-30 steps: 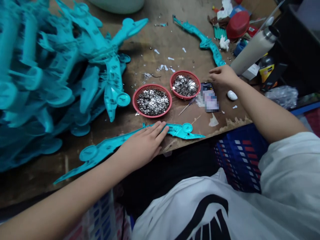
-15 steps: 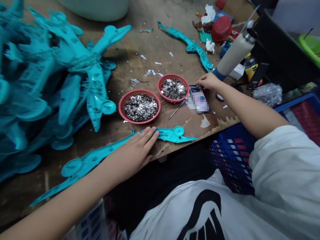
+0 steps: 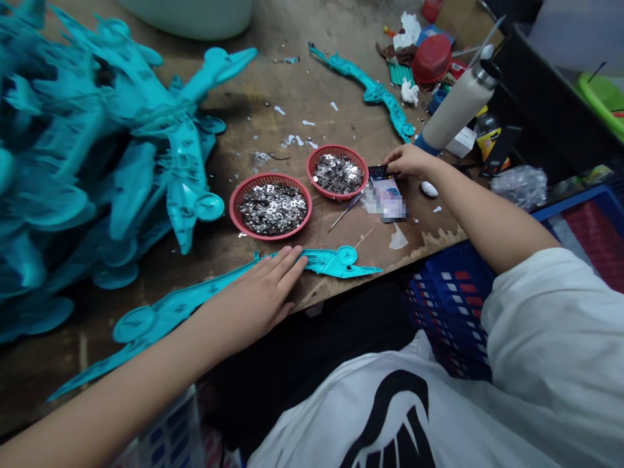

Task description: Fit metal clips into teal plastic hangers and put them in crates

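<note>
My left hand (image 3: 256, 292) lies flat with spread fingers on a long turquoise moulded plastic piece (image 3: 336, 263), which stretches along the near edge of the wooden workbench (image 3: 273, 84). Farther along, my right hand (image 3: 409, 161) rests on the top end of a phone (image 3: 387, 201), whose screen is blurred out. Just left of the phone stands a small red plastic basket (image 3: 336, 147) of silvery metal bits. A larger red basket (image 3: 270, 175) holds the same bits, closer to my left hand.
A large heap of turquoise plastic pieces (image 3: 73, 162) fills the bench's left side. A thin tool (image 3: 345, 212) lies beside the small basket. A steel-capped white bottle (image 3: 461, 104) lies at the back right, near a red bowl (image 3: 431, 60). A blue crate (image 3: 448, 305) sits below the bench edge.
My right hand has moved in from beyond the phone and now rests on its top end. My left hand stays on the turquoise piece, and the view has shifted slightly.
</note>
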Demonstrator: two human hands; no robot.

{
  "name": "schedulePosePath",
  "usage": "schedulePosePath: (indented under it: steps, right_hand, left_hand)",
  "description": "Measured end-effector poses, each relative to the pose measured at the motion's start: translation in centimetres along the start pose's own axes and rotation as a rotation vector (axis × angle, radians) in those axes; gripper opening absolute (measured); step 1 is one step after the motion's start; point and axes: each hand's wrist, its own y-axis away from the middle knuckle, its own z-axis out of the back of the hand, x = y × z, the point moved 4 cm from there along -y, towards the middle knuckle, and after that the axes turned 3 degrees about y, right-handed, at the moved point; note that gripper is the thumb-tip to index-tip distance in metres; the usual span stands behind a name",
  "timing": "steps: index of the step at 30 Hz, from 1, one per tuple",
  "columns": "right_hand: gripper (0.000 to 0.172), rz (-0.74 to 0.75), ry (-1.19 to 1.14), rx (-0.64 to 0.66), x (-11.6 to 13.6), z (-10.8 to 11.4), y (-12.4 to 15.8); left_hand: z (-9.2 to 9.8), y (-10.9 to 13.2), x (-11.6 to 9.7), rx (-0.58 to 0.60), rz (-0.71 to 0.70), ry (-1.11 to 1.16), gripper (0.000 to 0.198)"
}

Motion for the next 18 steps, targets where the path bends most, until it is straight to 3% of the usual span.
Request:
schedulePosePath:
  steps: [18]
  right_hand:
    - [0.026, 0.036, 0.069, 0.032, -0.8, -0.1, -1.1]
  left_hand:
    - [0.7, 0.1, 0.2, 0.026, -0.009, 0.011, 0.080]
